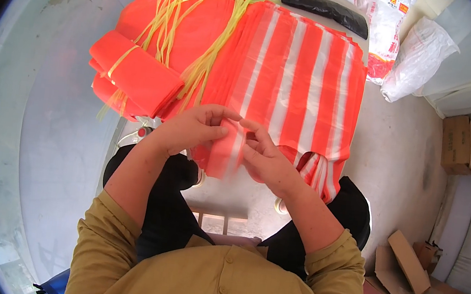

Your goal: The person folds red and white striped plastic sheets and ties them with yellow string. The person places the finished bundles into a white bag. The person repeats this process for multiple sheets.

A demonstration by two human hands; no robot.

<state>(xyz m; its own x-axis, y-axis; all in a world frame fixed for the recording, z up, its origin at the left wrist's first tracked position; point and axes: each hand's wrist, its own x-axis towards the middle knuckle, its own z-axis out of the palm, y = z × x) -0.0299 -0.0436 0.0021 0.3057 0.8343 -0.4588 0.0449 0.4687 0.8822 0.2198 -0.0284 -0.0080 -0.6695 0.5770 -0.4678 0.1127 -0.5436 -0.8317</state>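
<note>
A thick stack of red-and-white striped plastic bags (302, 79) lies at the table's near edge, some handle parts hanging over. My left hand (194, 127) is closed, its thumb and fingers pinching the top of a loose plastic bag strip (227, 149). Close beside it, my right hand (267, 154) has curled fingers at the strip's right side, and its fingertips nearly meet those of the left. The strip's lower end hangs down blurred. Left of the stack rests a folded red bundle (136, 73) with a yellow tie around it.
Loose yellow plastic ties (215, 44) drape over more red plastic (205, 14). A black rolled plastic bag (325, 12) lies at the table's far side. White sacks (420, 58) stand beyond the table's right. Cardboard boxes (469, 146) sit along the right wall; opened cardboard (405, 271) lies lower right.
</note>
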